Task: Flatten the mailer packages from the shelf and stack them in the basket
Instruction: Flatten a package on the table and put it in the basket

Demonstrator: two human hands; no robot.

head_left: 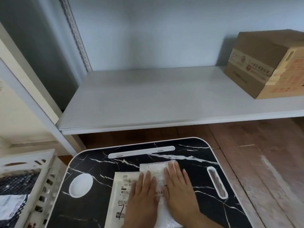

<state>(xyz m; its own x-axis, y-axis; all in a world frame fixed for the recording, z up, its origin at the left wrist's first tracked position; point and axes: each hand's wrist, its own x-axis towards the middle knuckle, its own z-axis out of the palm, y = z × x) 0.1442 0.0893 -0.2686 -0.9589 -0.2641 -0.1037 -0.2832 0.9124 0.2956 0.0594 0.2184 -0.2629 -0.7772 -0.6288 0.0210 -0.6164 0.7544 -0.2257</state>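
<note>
Black marble table point(92, 209): both hands flat, fingers straight, pressing white mailer point(158, 176).

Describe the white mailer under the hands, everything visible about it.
The white mailer lies flat on the black marbled tray table, overlapping a second, cream mailer with a printed label at its left. It looks like soft padded plastic, slightly wrinkled, with faint print on top. The left hand and right hand press it with straight fingers, palms down, covering its middle. Its near end runs toward the frame's bottom edge.
</note>
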